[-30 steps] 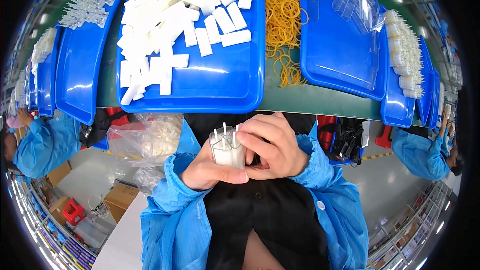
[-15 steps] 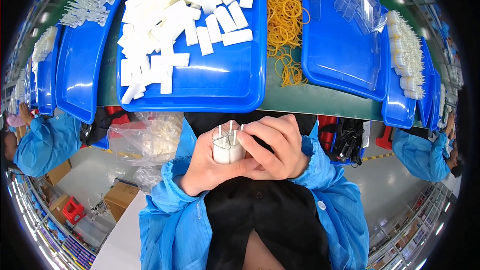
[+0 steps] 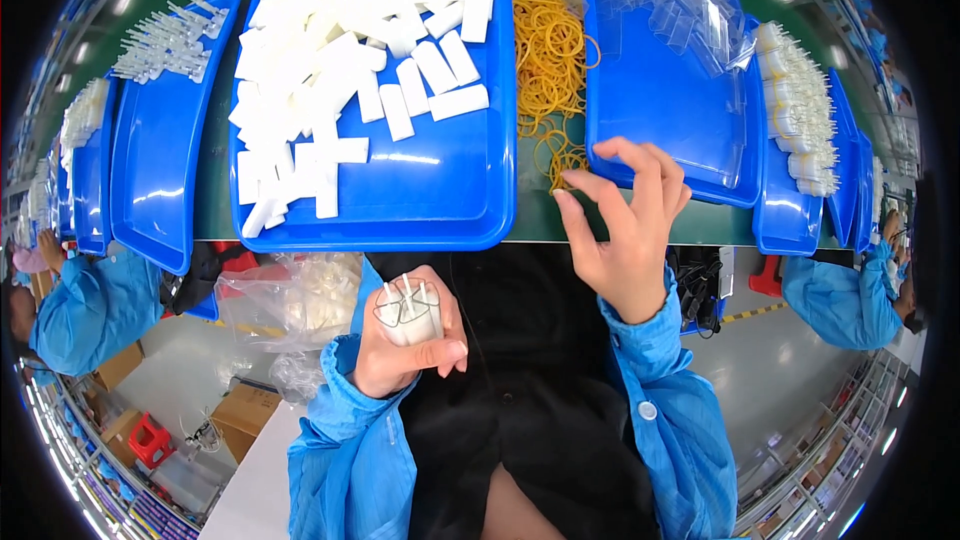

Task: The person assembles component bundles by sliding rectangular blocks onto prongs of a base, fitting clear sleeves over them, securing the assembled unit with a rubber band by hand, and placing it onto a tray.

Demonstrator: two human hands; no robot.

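Observation:
My left hand (image 3: 375, 355) is wrapped around a bundle of white pieces (image 3: 409, 318) with thin white pins standing up from their tops. Clear film edges show around the pieces. The bundle is held upright in front of my black top. Out to the right, my right hand (image 3: 630, 225) is at the table's front part, its fingers apart. The tips of its thumb and index finger are at the lower end of a pile of yellow rubber bands (image 3: 550, 50); whether they touch a band is hard to tell.
A blue tray (image 3: 430, 205) of white foam-like blocks (image 3: 345, 70) lies left of the bands. Right of them is a blue tray (image 3: 665, 110) with clear plastic sleeves (image 3: 690, 15). Pinned white pieces (image 3: 800, 105) fill a tray further right. Co-workers in blue sleeves sit at both sides.
My right hand has let go of the bundle and moved up and right to the rubber bands. My left hand, still holding the bundle, has shifted slightly left and down.

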